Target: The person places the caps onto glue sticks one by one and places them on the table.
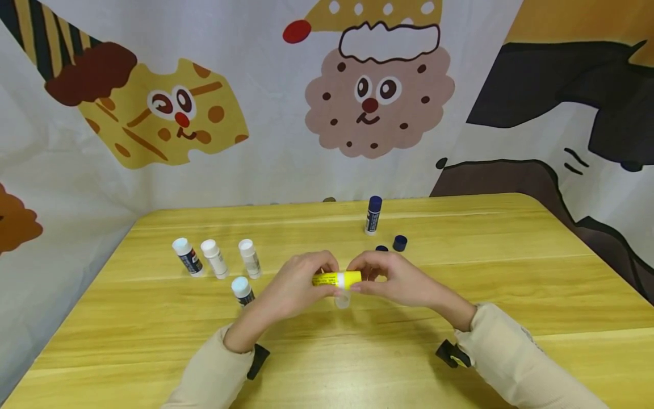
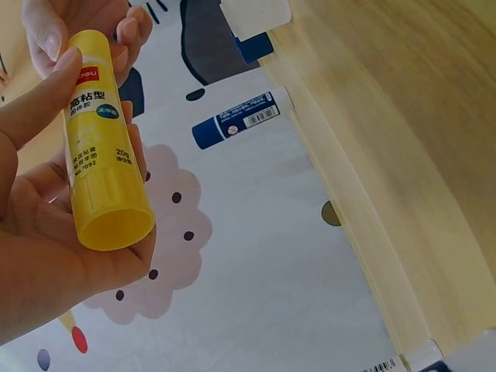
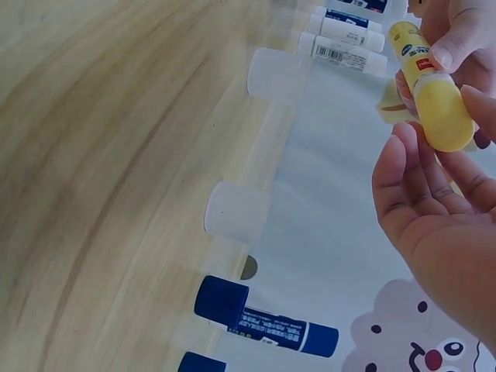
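Observation:
My left hand (image 1: pixel 298 284) grips a yellow glue stick (image 2: pixel 101 155) by its body, thumb along the printed side. The stick lies roughly sideways above the table. At its right end, my right hand (image 1: pixel 395 278) pinches the yellow cap (image 3: pixel 443 116) between thumb and fingertips. A white band shows between cap and body. Below the stick stands a small translucent cap (image 1: pixel 342 299), partly hidden by the hands. Two translucent caps show in the right wrist view, the nearer one (image 3: pixel 236 211) beside a dark blue cap (image 3: pixel 222 300).
On the left stand several glue sticks with pale tops, including a white one (image 1: pixel 250 258) and a navy one (image 1: pixel 187 257). A navy glue stick (image 1: pixel 373 216) stands at the back of the wooden table (image 1: pixel 511 255), behind a dark blue cap (image 1: pixel 400 243). A patterned cloth (image 1: pixel 276 147) hangs behind.

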Available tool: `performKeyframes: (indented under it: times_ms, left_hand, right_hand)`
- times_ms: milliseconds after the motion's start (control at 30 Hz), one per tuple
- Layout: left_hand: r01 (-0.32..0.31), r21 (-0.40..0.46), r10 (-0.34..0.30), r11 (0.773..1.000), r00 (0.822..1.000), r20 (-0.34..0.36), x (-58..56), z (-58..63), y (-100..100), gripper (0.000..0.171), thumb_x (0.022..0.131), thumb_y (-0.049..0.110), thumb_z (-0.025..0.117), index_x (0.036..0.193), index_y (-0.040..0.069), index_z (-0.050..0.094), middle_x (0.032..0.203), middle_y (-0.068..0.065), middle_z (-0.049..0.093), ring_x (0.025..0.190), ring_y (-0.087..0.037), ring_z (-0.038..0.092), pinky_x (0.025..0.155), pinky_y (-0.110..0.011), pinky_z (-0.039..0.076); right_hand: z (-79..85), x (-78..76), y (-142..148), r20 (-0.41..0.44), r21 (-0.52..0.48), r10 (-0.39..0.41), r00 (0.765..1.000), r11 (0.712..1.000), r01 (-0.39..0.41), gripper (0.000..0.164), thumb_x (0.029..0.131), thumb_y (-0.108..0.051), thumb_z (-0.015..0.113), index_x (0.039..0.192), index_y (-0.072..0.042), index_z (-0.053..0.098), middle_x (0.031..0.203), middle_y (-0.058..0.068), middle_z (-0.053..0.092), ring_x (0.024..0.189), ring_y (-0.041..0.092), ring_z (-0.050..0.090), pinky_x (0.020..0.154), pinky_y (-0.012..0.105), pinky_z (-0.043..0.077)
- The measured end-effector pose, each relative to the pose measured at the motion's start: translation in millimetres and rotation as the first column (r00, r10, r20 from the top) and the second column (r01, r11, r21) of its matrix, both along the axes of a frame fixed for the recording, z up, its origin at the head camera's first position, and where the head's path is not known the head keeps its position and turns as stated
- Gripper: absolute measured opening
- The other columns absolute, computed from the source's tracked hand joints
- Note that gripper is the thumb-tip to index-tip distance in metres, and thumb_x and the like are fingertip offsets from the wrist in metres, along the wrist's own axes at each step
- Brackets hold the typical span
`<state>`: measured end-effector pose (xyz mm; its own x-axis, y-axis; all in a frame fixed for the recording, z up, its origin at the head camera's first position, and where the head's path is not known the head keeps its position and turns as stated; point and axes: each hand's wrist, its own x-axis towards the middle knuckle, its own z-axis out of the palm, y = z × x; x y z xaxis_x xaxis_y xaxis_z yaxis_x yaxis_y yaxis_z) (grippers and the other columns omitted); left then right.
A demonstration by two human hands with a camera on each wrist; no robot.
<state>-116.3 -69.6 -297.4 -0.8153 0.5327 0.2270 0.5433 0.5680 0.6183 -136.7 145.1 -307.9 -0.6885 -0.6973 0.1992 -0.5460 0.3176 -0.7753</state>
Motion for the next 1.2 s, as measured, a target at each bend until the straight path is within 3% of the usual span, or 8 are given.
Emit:
performKeyframes:
  times_ms: [1200]
  left_hand:
    - [0.039,0.020,-0.039,0.999,0.999,-0.017,-0.3,-0.8,-1.6,0.020,0.076,0.013,0.074,0.088,0.007,0.059,0.082,0.002,0.060,0.071,-0.009,0.054,0.063,-0.022,0.046]
  right_hand:
    - [0.6,1.5,-1.7,-0.006,-0.060,0.048,0.999,0.997,-0.048,0.019,0.084,-0.003,0.064,0.102,-0.001,0.060,0.091,0.006,0.060,0.074,0.015,0.056,0.067,0.033,0.050]
